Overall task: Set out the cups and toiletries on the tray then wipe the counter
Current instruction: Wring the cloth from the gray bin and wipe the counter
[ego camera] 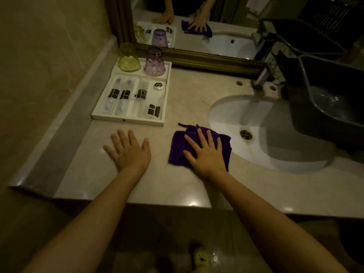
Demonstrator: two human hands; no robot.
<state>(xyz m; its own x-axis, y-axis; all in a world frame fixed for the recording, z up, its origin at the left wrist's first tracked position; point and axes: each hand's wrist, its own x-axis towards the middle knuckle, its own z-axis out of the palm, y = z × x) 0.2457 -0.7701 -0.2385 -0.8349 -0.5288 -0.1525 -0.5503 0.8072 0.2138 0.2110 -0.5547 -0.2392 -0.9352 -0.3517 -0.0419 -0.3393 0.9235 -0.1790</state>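
Note:
A white tray [126,120] stands on the beige counter [187,95] at the left. At its back, a yellow cup [129,58] and a purple cup [154,62] sit upside down. Several wrapped toiletries [126,96] and a small round soap [158,86] lie in its front compartments. My right hand [204,151] presses flat, fingers spread, on a folded purple cloth [178,148] in front of the tray, beside the sink. My left hand [129,149] lies flat and bare on the counter, left of the cloth, holding nothing.
A white sink [226,115] with a drain [246,134] and a chrome tap [261,77] lies to the right. A black plastic basket [325,99] overhangs the sink's right side. A framed mirror [197,58] runs along the back. The counter's front edge is near my forearms.

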